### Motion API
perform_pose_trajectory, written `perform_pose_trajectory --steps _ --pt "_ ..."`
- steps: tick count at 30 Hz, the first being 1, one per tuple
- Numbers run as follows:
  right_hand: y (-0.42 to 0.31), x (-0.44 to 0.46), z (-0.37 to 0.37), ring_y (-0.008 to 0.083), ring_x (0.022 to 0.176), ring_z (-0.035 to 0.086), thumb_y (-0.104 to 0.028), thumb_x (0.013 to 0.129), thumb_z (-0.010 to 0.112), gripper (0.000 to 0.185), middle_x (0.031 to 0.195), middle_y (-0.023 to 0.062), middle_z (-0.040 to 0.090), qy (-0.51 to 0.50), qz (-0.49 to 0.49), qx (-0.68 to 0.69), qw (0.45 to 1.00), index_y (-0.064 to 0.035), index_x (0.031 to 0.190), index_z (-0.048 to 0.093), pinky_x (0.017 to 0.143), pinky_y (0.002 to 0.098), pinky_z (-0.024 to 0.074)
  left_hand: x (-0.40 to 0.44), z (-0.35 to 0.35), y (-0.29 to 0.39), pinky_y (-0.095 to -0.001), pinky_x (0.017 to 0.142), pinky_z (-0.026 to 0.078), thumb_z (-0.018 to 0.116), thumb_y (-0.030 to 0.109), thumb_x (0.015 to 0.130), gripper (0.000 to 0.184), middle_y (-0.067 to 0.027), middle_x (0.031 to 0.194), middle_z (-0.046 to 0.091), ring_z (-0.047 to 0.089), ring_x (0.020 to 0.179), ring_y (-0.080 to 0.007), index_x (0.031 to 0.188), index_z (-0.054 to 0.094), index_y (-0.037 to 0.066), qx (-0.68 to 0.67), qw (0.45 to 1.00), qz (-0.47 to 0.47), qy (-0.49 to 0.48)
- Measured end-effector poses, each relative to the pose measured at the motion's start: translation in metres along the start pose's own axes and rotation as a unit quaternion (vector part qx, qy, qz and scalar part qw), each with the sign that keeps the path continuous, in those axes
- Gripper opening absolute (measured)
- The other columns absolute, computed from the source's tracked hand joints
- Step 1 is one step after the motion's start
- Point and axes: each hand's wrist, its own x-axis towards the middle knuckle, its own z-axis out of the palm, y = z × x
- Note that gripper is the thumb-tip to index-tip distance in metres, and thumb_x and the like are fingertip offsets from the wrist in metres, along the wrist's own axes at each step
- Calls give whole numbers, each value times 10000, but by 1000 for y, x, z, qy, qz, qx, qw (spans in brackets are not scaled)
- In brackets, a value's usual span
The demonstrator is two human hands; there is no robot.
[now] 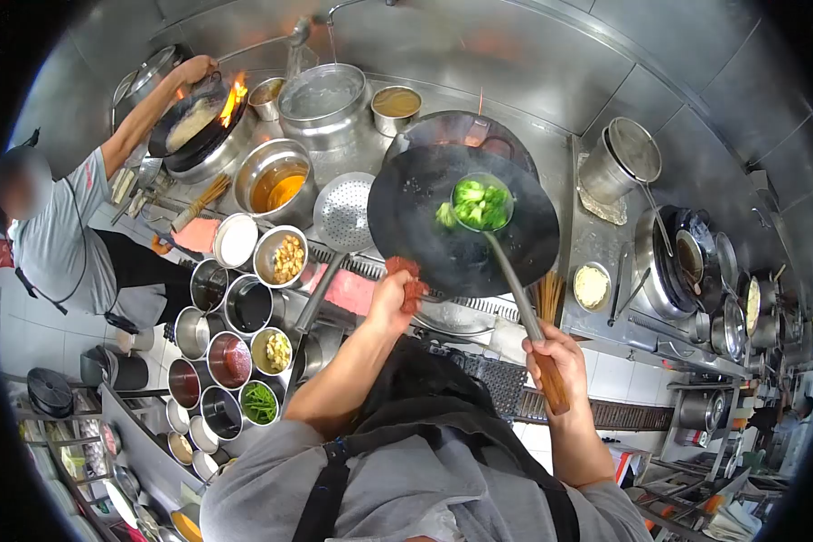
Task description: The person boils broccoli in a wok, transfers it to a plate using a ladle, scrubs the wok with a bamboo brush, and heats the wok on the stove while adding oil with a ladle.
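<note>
My left hand (pixel 390 305) is closed round a reddish cloth (pixel 410 285) at the near left rim of a black wok (pixel 415 237); the cloth hides the part of the rim it grips. The wok is tilted above the stove. My right hand (pixel 556 354) is wrapped round the wooden end of a long-handled ladle (pixel 512 282). Green broccoli (pixel 483 206) fills the ladle's bowl, which is over the wok. One more broccoli piece (pixel 445 215) lies on the wok's surface, just left of the bowl.
A perforated strainer (pixel 344 211) and a pot of amber liquid (pixel 274 177) stand left of the wok. Several ingredient pots, including chopped greens (pixel 259 403), are at lower left. At far left, a co-worker (pixel 63 221) holds a flaming wok (pixel 185 122). Stacked pans (pixel 668 248) crowd the right.
</note>
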Motion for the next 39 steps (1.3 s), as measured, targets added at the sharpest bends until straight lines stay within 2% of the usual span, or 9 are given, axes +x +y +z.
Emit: perform_pose_trajectory --steps 9,15,21,28,31,33,34,37,39 --pt "-44 -38 -36 114 449 498 -29 740 579 565 788 87 599 12 11 -44 999 76 1286 476 399 217 408 -13 4 7 -329 476 476 496 -66 729 360 -86 863 538 572 652 -185 1068 431 35 99 982 161 -24" --pt "-23 34 -43 123 450 512 -47 773 592 489 735 57 595 -17 17 -48 999 49 1246 512 363 240 379 7 -29 -29 -326 493 475 501 -67 704 386 -110 911 571 575 664 -185 1078 438 5 178 931 317 -14" --pt "-16 50 -25 140 440 512 -75 782 580 522 771 99 593 -47 -21 75 996 84 1263 456 334 239 375 69 -7 32 -288 394 391 526 7 755 220 -42 738 562 559 563 -162 961 518 86 43 997 37 -46" --pt "-41 33 -11 117 404 453 -104 753 538 576 772 102 565 2 -31 -15 999 116 1278 448 322 219 335 183 17 -4 -289 393 393 545 189 864 84 -26 762 575 580 599 -153 922 558 131 53 997 54 -23" --pt "-48 26 -10 121 383 444 -95 753 534 566 755 96 555 -3 -32 -38 999 108 1275 456 308 217 319 202 2 -6 -314 415 440 531 344 914 246 -57 787 618 611 630 -175 937 567 102 106 994 -17 -19" --pt "-48 23 -21 130 373 447 -78 750 528 574 750 95 550 -16 -36 -54 998 107 1287 448 395 216 408 190 -27 -8 -357 524 515 518 440 927 402 -110 865 652 644 698 -224 1015 575 52 308 941 130 43" --pt "-52 20 -26 142 371 457 -59 751 517 555 743 97 545 -35 -17 -52 998 109 1276 455 597 233 510 180 -49 -10 -380 664 540 568 453 885 503 -166 912 661 661 797 -274 1124 544 11 349 920 169 61" --pt "-53 22 -41 151 372 463 -44 753 507 543 725 98 540 -69 -4 -67 995 114 1269 453 781 272 522 94 -75 -4 -427 807 511 611 457 835 589 -182 1009 648 638 925 -320 1212 506 16 453 861 69 219" --pt "-55 23 -43 155 378 478 -29 730 534 595 727 133 574 -65 20 -70 995 124 1294 423 703 294 547 128 -166 -57 -461 898 456 644 407 782 597 -187 1100 621 582 1060 -329 1217 496 26 586 733 250 239"
